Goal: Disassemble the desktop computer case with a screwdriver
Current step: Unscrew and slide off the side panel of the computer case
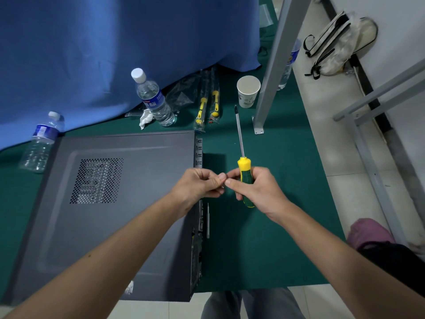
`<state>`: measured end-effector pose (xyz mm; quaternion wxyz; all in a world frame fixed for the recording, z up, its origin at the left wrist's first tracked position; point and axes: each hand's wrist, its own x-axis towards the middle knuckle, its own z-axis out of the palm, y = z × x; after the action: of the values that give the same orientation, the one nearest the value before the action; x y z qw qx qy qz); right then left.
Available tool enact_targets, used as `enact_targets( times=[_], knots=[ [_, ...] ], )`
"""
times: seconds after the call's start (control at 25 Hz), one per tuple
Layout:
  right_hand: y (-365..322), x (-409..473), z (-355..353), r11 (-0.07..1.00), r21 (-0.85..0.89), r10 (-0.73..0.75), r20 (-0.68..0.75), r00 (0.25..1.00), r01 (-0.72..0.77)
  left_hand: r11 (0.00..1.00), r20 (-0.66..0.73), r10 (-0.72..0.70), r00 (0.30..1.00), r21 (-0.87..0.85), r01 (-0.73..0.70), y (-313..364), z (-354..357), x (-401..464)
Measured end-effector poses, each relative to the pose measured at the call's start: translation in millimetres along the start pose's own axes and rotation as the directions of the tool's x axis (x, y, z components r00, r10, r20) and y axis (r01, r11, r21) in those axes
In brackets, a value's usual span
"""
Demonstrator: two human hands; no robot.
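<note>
Grey steel computer case point(110, 203) lies under my left hand point(197, 184), heavy and stiff. My right hand point(253, 187) grips the screwdriver point(244, 171); left fingers point(219, 178) pinch something small, maybe a screw.

I see computer case point(119, 203): matt grey metal panel, smooth, perforated vent patch. Screwdriver point(244, 171): glossy yellow-green plastic handle, bright polished metal shaft. Mat point(264, 226) under it: matt green felt-like cloth. Curtain point(115, 42): blue woven cloth, soft folds. Water bottles point(154, 100): clear glossy plastic, white caps. Cup point(248, 92): white paper, matt. Table leg point(276, 65): grey painted metal. Floor point(340, 157): pale smooth tile, slight sheen.
</note>
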<state>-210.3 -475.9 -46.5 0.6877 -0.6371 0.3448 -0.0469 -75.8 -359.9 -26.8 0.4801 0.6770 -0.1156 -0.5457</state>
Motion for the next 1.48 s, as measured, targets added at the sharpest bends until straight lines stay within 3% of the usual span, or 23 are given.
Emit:
enact_targets(
  times=[0.08,0.16,0.2,0.28,0.36,0.48,0.72,0.88,0.96,1.08,1.2,1.28,1.36,1.48],
  knots=[
    [1,0,6,0.998,-0.054,-0.009,0.004,1.000,0.009,1.000,-0.010,0.008,1.000,0.024,-0.008,-2,0,-2],
    [5,3,17,0.996,-0.092,0.001,-0.005,1.000,-0.002,0.968,-0.069,0.127,0.989,0.224,-0.109,-4,-5,-4],
    [9,6,23,0.995,-0.097,0.017,-0.035,0.999,-0.020,0.883,-0.119,0.270,0.955,0.426,-0.197,-7,-13,-6],
    [17,17,28,0.992,-0.095,0.064,-0.143,0.988,-0.079,0.549,-0.132,0.582,0.802,0.791,-0.268,-19,-32,-13],
    [28,34,27,0.980,-0.119,0.127,-0.251,0.960,-0.161,0.334,-0.126,0.635,0.762,0.934,-0.124,-37,-50,-22],
    [44,57,26,0.939,-0.239,0.170,-0.303,0.938,-0.248,0.208,-0.143,0.603,0.785,0.978,0.019,-59,-59,-26],
    [69,99,50,0.819,-0.496,0.127,-0.331,0.935,-0.287,0.187,-0.136,0.655,0.743,0.982,0.016,-66,-65,-18],
    [79,107,55,0.779,-0.536,0.152,-0.345,0.926,-0.327,0.185,-0.135,0.652,0.746,0.983,0.016,-67,-65,-17],
    [79,105,53,0.816,-0.484,0.159,-0.337,0.928,-0.316,0.182,-0.135,0.647,0.750,0.983,0.021,-66,-65,-17],
    [79,80,45,0.932,-0.220,0.198,-0.359,0.912,-0.289,0.185,-0.142,0.648,0.749,0.982,0.026,-66,-65,-18],
    [87,37,41,0.936,-0.036,0.319,-0.337,0.886,-0.350,0.193,-0.149,0.650,0.745,0.981,0.028,-66,-65,-17],
    [95,14,44,0.918,-0.021,0.375,-0.283,0.883,-0.396,0.191,-0.147,0.651,0.745,0.981,0.028,-65,-64,-17],
    [103,-1,53,0.912,-0.144,0.351,-0.211,0.912,-0.384,0.191,-0.151,0.650,0.745,0.981,0.032,-65,-64,-18],
    [110,-12,72,0.821,-0.476,0.288,-0.130,0.949,-0.315,0.191,-0.152,0.649,0.745,0.981,0.034,-65,-64,-19]
  ],
)
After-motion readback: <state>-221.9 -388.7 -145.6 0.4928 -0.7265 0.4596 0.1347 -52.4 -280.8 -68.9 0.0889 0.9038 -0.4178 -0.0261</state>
